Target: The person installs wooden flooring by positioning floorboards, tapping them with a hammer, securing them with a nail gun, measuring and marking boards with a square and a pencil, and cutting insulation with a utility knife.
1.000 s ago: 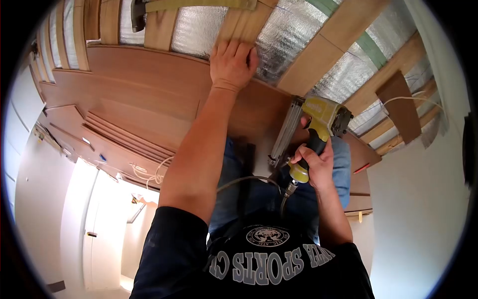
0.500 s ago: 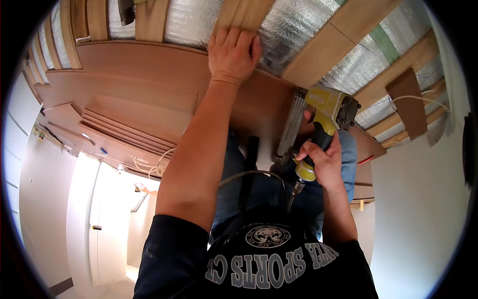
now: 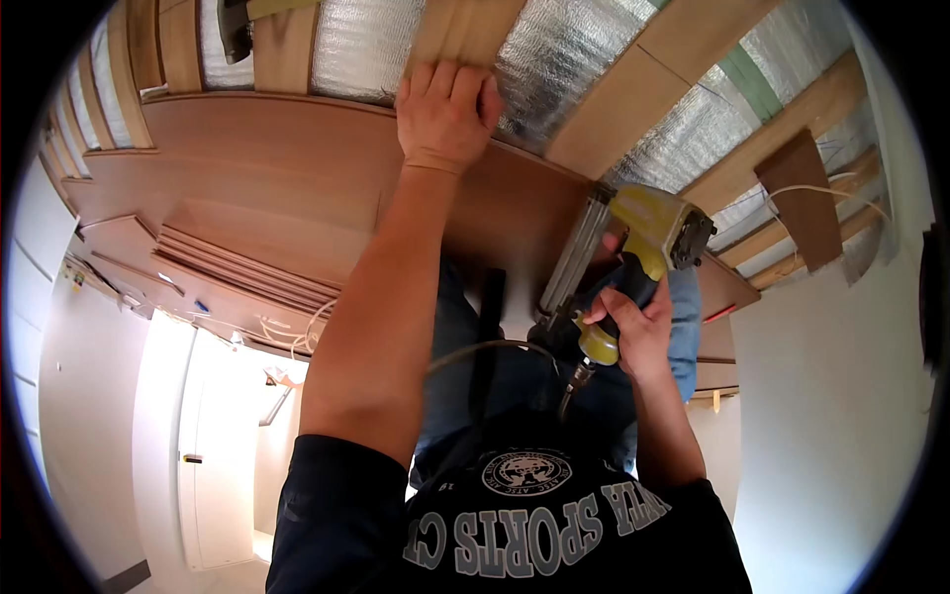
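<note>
In the head view my left hand [image 3: 445, 117] rests on the far edge of a wide brown wood board [image 3: 287, 148], its fingers bent over that edge next to a wooden batten [image 3: 465, 35]. My right hand [image 3: 636, 325] is wrapped around the black grip of a yellow air nail gun [image 3: 648, 223]. The gun's long grey magazine [image 3: 576, 259] slants over the board, its nose end near the board's far edge. An air hose fitting [image 3: 580, 376] is attached to the handle's end. Whether the nose touches the board is hard to see.
Silver foil sheeting [image 3: 361, 45] shows between the battens. A hammer [image 3: 236, 32] lies at the top left. Stacked brown boards [image 3: 247, 262] lie at left, with a pale coiled cord [image 3: 287, 332] beside them. A loose board piece [image 3: 800, 203] sits at right near the white wall [image 3: 831, 396].
The view has shifted slightly, so most things appear a little left and lower. The nail gun is tilted slightly differently. Both hands keep their holds.
</note>
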### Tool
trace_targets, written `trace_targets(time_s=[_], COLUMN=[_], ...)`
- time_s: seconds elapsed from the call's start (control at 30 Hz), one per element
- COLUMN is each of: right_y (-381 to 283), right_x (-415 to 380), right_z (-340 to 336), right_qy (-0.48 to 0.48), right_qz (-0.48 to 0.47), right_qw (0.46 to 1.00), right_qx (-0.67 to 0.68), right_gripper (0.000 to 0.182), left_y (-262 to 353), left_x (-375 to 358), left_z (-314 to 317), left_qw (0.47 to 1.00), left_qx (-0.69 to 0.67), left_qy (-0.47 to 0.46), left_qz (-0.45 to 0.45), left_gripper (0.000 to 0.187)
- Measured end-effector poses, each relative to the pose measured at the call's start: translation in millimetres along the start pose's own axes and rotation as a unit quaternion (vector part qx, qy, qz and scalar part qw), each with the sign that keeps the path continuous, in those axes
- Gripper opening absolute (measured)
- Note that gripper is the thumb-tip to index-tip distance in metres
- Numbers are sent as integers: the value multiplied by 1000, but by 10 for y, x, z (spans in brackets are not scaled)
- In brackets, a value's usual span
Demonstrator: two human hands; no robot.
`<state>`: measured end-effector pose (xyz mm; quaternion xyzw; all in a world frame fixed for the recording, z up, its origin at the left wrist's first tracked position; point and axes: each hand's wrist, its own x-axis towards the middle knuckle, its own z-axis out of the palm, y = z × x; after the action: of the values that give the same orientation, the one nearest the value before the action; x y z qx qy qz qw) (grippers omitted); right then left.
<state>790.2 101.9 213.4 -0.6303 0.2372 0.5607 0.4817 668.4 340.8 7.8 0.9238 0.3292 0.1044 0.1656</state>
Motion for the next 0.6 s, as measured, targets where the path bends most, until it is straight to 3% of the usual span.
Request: trace_targets(time_s=[0.17, 0.33, 0.5, 0.6], right_y=[-24, -166, -48, -57], right_x=[82, 120, -37, -264], right_z=[29, 40, -96, -511], right_qy=[-5, -19, 28, 43], right_qz=[-7, 71, 32, -10], right_qw=[1000, 994, 995, 998], right_qx=[-10, -84, -86, -43], right_gripper=[56, 51, 45, 49], left_y=[-11, -23, -50, -25], left_x=[42, 37, 27, 42], left_z=[-28, -25, -59, -37], left_qw=[1000, 1000, 999, 1000], left_qx=[11, -1, -16, -5], left_qy=[-20, -19, -52, -12], left_qz=[0, -3, 1, 5], left_gripper=[7, 8, 8, 6])
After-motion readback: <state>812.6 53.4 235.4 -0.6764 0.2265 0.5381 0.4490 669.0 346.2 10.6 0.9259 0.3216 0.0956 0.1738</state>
